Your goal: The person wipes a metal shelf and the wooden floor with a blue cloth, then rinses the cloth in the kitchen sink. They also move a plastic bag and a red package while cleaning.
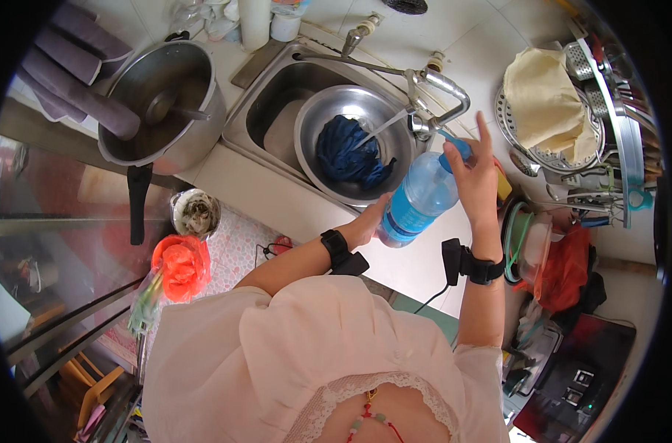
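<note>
My left hand (367, 222) holds the lower side of a clear plastic pump bottle (429, 185) with a blue label. My right hand (474, 171) is at its blue pump head (457, 152), thumb against it and one finger raised; whether the fingers grip it I cannot tell. Beside the bottle, a steel basin (312, 174) rests tilted in the sink (247, 130). Dark blue wet cloth (341, 152) lies bunched in the basin, and water runs onto it from the faucet (419, 119).
A large pot (217, 119) with a black handle and a ladle inside stands left of the sink. Purple cloth (87, 102) hangs into it. At the right are a perforated steel tray (502, 113) with beige cloth (541, 99), hanging utensils and a red bag (563, 271).
</note>
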`<state>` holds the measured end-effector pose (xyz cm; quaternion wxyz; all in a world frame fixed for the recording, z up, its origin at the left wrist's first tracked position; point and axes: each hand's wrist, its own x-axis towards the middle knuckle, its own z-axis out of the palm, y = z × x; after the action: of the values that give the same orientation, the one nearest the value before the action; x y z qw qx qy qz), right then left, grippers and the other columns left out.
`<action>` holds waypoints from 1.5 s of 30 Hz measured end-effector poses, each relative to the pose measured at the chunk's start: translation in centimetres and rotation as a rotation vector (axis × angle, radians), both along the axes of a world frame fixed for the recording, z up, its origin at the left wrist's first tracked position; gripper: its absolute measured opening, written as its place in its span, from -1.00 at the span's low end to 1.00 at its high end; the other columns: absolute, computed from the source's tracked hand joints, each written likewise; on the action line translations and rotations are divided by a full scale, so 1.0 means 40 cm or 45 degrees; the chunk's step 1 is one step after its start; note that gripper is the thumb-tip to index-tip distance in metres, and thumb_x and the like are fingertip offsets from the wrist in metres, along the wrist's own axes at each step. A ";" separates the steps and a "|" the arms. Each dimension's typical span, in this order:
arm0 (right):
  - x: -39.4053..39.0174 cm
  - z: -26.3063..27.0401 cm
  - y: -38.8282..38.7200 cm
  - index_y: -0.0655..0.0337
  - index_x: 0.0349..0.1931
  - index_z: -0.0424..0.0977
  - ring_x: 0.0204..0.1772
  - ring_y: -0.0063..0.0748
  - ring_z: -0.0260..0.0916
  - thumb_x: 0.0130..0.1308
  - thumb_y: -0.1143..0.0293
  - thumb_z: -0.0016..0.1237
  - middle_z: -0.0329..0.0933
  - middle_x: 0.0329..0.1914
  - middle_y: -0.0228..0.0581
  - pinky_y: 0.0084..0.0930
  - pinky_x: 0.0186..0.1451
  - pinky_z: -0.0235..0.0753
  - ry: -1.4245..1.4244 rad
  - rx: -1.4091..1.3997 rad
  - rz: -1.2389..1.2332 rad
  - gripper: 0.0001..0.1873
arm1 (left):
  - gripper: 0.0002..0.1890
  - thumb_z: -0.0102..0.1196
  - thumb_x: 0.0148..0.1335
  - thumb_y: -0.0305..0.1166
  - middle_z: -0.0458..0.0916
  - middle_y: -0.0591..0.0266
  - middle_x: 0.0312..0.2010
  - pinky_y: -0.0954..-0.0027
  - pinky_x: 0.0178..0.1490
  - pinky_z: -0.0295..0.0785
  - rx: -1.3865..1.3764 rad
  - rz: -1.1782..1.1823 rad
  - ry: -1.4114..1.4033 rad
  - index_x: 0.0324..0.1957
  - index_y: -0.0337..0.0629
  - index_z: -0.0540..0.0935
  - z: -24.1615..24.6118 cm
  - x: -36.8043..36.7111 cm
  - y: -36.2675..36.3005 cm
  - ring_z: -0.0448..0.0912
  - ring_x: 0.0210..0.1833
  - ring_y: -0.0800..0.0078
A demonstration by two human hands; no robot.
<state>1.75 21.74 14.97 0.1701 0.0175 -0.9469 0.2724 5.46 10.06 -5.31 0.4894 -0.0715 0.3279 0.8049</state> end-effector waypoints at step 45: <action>-0.172 -0.676 -0.129 -0.07 0.43 -0.20 0.47 0.28 -0.28 -0.01 -0.39 -0.05 -0.43 0.51 0.04 0.25 0.32 -0.01 -0.931 -0.078 -0.402 0.09 | -0.45 -0.17 0.36 -0.27 0.32 -0.11 0.17 0.23 0.09 0.47 -0.532 0.618 0.243 0.31 -0.33 0.10 -0.027 -0.239 -0.283 0.49 0.06 0.15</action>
<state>-5.12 16.59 -12.06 -0.1379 -0.2313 -0.9275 0.2594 -4.10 -1.25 -6.38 0.2252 -0.1707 0.5037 0.8164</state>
